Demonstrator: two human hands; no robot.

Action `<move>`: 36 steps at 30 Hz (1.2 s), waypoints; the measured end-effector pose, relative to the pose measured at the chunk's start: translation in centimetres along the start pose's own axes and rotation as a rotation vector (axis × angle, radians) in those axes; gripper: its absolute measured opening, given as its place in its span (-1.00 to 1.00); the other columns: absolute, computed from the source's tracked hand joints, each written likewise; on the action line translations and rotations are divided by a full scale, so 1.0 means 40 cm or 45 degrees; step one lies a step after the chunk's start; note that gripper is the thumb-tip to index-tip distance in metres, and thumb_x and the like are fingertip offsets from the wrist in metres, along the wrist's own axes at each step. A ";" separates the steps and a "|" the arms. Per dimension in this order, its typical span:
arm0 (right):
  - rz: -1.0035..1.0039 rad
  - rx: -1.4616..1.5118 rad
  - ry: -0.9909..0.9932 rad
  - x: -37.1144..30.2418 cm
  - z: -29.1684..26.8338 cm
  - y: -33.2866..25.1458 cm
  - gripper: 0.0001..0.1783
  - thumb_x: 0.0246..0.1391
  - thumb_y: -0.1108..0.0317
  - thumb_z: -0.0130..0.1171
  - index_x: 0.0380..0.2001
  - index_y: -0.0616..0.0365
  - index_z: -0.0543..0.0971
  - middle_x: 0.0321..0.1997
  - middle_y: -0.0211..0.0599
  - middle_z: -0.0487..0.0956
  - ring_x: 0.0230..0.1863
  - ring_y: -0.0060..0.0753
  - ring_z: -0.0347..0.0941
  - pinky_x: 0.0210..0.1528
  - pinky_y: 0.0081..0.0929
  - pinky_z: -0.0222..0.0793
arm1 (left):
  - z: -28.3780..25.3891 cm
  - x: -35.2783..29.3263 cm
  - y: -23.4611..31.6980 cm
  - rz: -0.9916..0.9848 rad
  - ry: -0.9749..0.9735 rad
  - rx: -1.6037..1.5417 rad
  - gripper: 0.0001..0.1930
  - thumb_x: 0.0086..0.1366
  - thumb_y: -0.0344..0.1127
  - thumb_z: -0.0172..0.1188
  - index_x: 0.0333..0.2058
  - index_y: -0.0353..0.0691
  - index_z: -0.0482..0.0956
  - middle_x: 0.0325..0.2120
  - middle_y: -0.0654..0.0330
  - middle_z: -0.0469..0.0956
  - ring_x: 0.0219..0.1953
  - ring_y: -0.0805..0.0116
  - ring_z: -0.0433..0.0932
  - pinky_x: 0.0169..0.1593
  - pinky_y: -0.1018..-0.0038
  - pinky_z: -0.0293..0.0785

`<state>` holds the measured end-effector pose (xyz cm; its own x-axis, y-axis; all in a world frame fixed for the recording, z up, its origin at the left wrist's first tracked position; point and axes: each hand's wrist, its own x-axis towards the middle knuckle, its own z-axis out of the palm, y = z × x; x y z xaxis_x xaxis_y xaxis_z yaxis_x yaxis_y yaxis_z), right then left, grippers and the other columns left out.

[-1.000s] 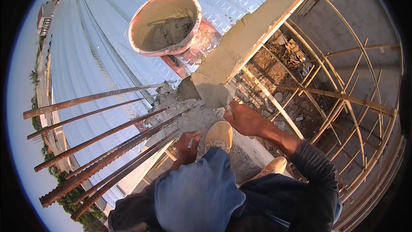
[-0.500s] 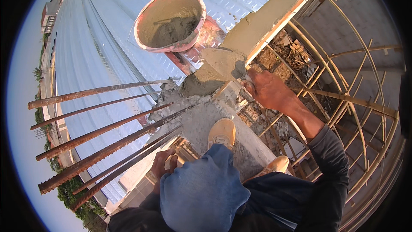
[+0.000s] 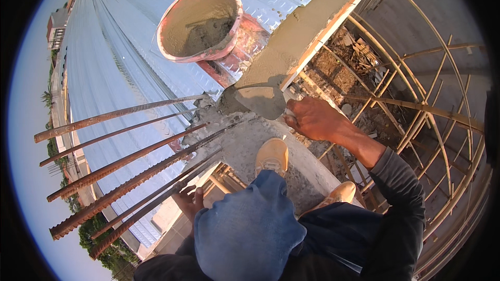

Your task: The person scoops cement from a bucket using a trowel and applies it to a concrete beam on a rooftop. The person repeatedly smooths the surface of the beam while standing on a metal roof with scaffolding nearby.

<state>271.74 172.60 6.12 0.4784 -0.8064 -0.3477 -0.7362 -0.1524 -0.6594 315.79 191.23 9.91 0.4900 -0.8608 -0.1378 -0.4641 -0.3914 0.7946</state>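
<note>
My right hand [image 3: 315, 118] is closed round the handle of a trowel [image 3: 262, 102]. The trowel's pointed metal blade lies at the near end of a strip of wet grey mortar [image 3: 291, 44], against the rough concrete corner. My left hand [image 3: 190, 201] is beside the lower rusty reinforcing bars [image 3: 156, 205], partly hidden by my denim-covered knee. Its visible fingers are bent a little and apart, holding nothing that I can see; whether they touch a bar is unclear. Beyond the trowel stands a red bucket [image 3: 237, 30] with wet mortar inside.
My shoes [image 3: 272, 156] rest on a narrow concrete beam [image 3: 307, 177]. Several bars jut out to the left. Corrugated metal roofing [image 3: 114, 73] spreads beyond them. A wooden form board [image 3: 333, 28] edges the mortar. On the right, bamboo poles [image 3: 416, 106] cross above a drop with rubble.
The trowel has come nearer to me and slightly left, along the mortar, baring a smoother stretch behind it. My left hand has shifted a little left, its fingers less curled.
</note>
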 end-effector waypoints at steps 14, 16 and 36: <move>0.344 -0.228 0.205 0.002 -0.153 0.090 -0.53 0.45 0.00 0.07 -0.06 0.24 0.65 -0.15 0.10 0.71 -0.02 0.16 0.68 0.09 0.05 0.57 | 0.079 0.108 0.176 0.313 -0.216 -0.348 -0.16 0.27 0.24 0.45 0.28 -0.27 0.38 0.12 -0.02 0.55 0.19 0.07 0.58 0.28 0.14 0.54; 0.352 -0.281 0.272 -0.015 -0.175 0.135 -0.51 0.46 -0.04 0.04 -0.04 0.22 0.65 -0.12 0.08 0.71 0.02 0.14 0.67 0.13 0.06 0.56 | 0.099 0.111 0.186 0.289 -0.233 -0.423 -0.25 0.29 0.27 0.42 0.14 -0.28 0.48 0.01 0.00 0.62 0.07 0.10 0.66 0.18 0.15 0.60; 0.273 -0.199 0.220 -0.012 -0.080 0.042 -0.62 0.42 0.07 0.11 -0.03 0.19 0.63 -0.20 0.00 0.72 -0.10 0.12 0.69 0.00 0.01 0.60 | 0.102 0.133 0.167 0.333 -0.368 -0.394 -0.40 0.44 0.24 0.29 -0.13 -0.33 0.65 -0.15 0.04 0.63 -0.37 0.42 0.56 -0.28 0.48 0.43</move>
<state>268.74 170.91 7.31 0.2258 -0.9127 -0.3405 -0.8825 -0.0436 -0.4683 312.28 182.72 12.06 0.1412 -0.9894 -0.0338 -0.2821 -0.0730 0.9566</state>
